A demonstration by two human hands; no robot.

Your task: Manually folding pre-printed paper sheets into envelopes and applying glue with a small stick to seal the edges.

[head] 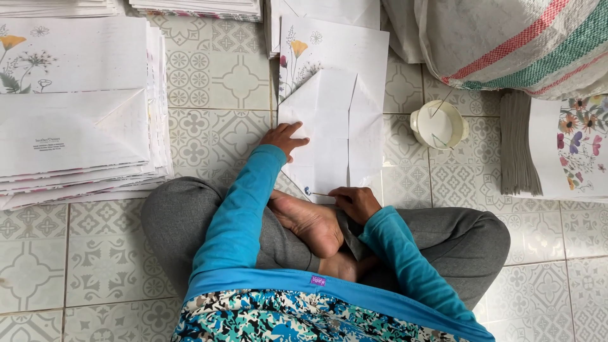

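Folded white paper sheet (329, 126) under the flat-spread left hand (285, 139), right hand (354, 201) pinching a thin stick (320, 194) at its lower edge.

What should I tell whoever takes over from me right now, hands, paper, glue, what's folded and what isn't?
Left hand presses flat on the left edge of the folded floral sheet on the tiled floor.
Right hand pinches a thin stick, its tip at the sheet's bottom edge.
White cup with another stick stands to the right.
Done: side flaps folded in; a finished stack lies at left.
Left: bottom flap still open; flat printed sheets wait at right.
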